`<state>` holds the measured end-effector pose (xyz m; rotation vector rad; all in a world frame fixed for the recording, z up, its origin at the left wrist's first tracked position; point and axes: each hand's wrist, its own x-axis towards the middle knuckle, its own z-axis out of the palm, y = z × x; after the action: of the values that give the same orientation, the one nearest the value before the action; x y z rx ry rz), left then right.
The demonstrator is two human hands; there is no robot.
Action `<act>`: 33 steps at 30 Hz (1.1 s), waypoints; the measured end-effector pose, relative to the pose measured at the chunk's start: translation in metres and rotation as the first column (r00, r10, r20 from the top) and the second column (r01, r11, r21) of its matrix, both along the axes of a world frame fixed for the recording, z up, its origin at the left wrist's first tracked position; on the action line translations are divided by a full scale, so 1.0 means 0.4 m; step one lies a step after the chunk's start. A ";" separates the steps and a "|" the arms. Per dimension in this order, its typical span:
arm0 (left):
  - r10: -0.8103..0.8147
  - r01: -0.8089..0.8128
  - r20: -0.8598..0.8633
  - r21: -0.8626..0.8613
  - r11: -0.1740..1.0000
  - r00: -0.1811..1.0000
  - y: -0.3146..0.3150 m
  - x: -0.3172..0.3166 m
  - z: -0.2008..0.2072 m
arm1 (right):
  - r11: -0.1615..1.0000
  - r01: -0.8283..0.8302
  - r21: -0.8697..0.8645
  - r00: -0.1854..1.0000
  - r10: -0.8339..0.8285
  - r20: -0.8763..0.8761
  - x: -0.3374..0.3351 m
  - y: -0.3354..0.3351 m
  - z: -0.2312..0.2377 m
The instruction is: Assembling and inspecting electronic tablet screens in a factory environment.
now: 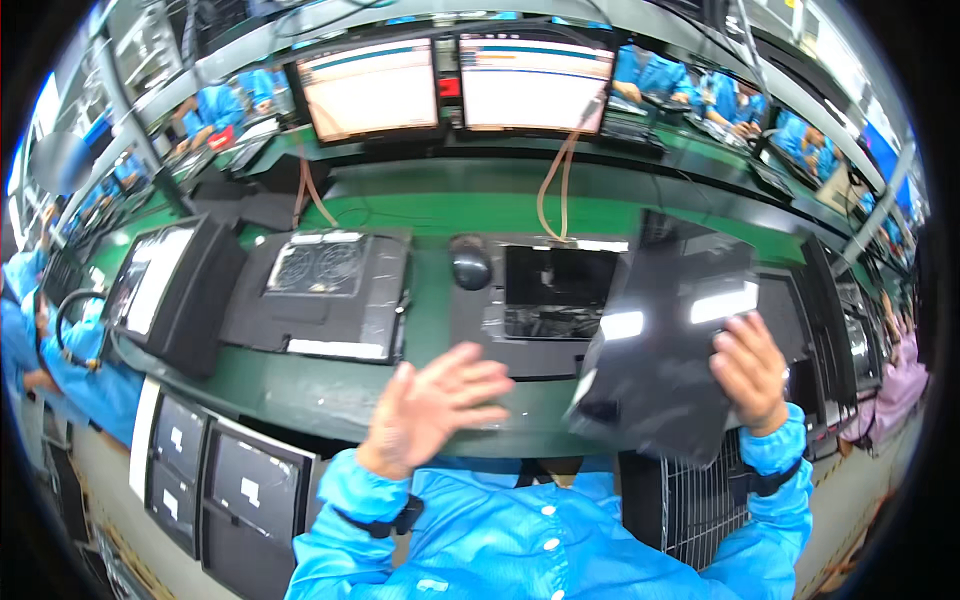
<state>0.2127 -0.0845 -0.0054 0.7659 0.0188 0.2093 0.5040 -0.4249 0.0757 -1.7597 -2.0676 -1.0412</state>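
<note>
Our left hand (437, 408) is empty, fingers apart. Near the flat dark screen (552, 278), we hold a shiny black sheet (665, 360) tilted by the green table (430, 300); it could slip or bump, because only our right hand (752, 372) clamps its side.

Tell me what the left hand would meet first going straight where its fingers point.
Likely the left edge of the dark glossy sheet held by the right hand; the left hand might pass over or under it, as depth is unclear.
</note>
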 end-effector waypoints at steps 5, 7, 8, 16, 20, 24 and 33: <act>0.222 -0.233 -0.091 -0.138 0.962 0.971 -0.068 -0.149 -0.081 | 0.898 -0.441 0.001 0.897 0.440 -0.031 -0.186 0.475 -0.032; 0.405 -0.428 -0.156 -0.159 0.890 0.901 -0.044 -0.234 -0.108 | 0.897 -0.343 0.281 0.848 0.424 -0.319 -0.232 0.657 -0.119; 0.514 -0.538 -0.163 -0.216 0.815 0.842 -0.037 -0.280 -0.128 | 0.926 -0.297 0.233 0.846 0.369 -0.386 -0.245 0.736 -0.138; 0.891 -0.896 -0.086 -0.041 0.443 0.445 0.009 -0.500 -0.146 | 0.914 -0.264 -0.309 0.958 0.211 -0.194 -0.202 1.008 -0.298; 0.944 -0.952 -0.129 -0.042 0.302 0.305 0.080 -0.478 -0.125 | 0.896 -0.345 -0.281 0.843 0.164 -0.512 -0.270 0.922 -0.168; 0.888 -0.907 -0.220 -0.220 0.358 0.404 0.147 -0.429 -0.113 | 0.813 -0.579 0.063 0.447 0.381 -0.809 -0.421 0.820 -0.131; 0.868 -0.873 -0.172 -0.249 0.420 0.466 0.118 -0.358 -0.078 | 0.841 -0.524 0.136 0.493 0.430 -0.757 -0.509 0.778 -0.155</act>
<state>0.0695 -0.0375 -0.0368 0.3655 0.4832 1.2045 0.3004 -0.1138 0.0139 -1.1782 -1.8334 0.0447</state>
